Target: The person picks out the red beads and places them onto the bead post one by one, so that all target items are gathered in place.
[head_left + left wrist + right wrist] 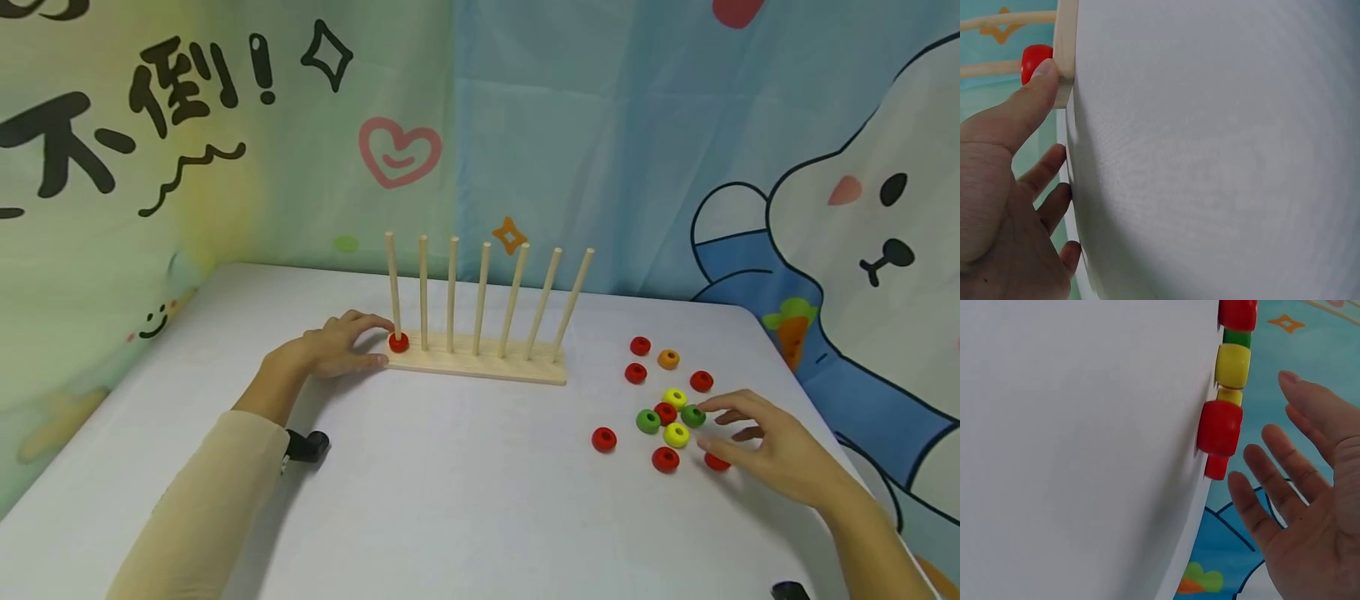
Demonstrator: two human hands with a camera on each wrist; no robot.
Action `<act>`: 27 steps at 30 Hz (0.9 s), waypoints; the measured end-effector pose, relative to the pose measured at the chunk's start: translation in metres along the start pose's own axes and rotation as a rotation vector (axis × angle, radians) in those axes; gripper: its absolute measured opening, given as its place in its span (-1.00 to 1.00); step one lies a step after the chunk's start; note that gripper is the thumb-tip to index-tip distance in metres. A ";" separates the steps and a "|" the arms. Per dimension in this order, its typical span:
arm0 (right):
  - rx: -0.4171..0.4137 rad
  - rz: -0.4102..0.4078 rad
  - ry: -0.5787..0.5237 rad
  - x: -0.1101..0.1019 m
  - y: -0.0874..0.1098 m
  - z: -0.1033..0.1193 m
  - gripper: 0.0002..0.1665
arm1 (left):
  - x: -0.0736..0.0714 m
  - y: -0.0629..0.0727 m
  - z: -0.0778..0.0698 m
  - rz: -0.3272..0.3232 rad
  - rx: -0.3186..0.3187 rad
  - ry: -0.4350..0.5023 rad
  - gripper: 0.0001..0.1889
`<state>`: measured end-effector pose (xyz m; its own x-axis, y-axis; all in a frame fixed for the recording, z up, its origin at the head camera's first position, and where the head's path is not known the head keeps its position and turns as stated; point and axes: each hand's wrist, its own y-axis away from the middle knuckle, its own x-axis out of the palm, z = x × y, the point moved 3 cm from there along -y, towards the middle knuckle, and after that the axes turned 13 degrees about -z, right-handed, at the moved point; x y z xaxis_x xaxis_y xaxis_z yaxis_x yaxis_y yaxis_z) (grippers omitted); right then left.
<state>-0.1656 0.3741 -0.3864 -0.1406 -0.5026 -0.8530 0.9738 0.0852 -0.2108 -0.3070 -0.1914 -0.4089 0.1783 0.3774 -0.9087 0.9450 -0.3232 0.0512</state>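
Observation:
A pale wooden peg board (480,367) with several upright dowels stands toward the back of the table. One red bead (398,342) is on its leftmost dowel, down at the base. My left hand (337,343) holds the board's left end, thumb at the front corner and index finger toward the back. In the left wrist view the thumb (1029,103) overlaps the red bead and the board's edge, the other fingers spread. To the right, my right hand (772,446) hovers with parted fingers and nothing in them, beside a green bead (693,416) and partly over a red bead (717,462).
Loose beads lie on the white table (480,500): several red, two yellow (677,435), another green (648,421) and one orange (668,359). A printed curtain (570,150) hangs behind. Black straps show at the left wrist (307,447) and at the bottom right.

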 end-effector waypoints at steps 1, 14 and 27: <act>0.010 0.017 0.009 0.000 0.000 -0.002 -0.38 | 0.000 0.000 0.000 0.001 -0.002 0.001 -0.31; 0.069 0.117 0.048 -0.001 0.008 -0.027 -0.29 | -0.001 0.001 0.000 -0.007 0.005 0.003 -0.30; 0.107 0.192 0.100 0.003 0.009 -0.033 -0.31 | 0.001 0.000 0.001 -0.008 0.003 0.010 -0.30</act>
<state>-0.1626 0.4018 -0.4063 0.0369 -0.3975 -0.9169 0.9970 0.0765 0.0070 -0.3074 -0.1918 -0.4098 0.1736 0.3884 -0.9050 0.9454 -0.3230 0.0427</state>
